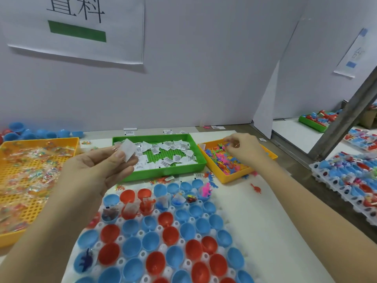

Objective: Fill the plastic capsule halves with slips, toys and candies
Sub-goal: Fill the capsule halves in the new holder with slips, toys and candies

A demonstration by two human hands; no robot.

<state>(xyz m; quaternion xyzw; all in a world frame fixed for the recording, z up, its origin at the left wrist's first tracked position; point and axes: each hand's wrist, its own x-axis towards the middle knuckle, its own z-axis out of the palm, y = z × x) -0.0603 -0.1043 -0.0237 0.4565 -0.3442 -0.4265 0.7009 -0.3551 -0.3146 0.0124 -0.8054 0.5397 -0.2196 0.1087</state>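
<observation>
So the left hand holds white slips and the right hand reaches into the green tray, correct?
Not quite: the head view shows the right hand in the orange toy tray, not the green tray. The left hand does hold white slips.

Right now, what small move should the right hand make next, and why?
Probably pinch one toy and lift it out: the right hand is curled over the toys in the right orange tray, the left hand holds slips, and most capsule halves are empty.
</observation>
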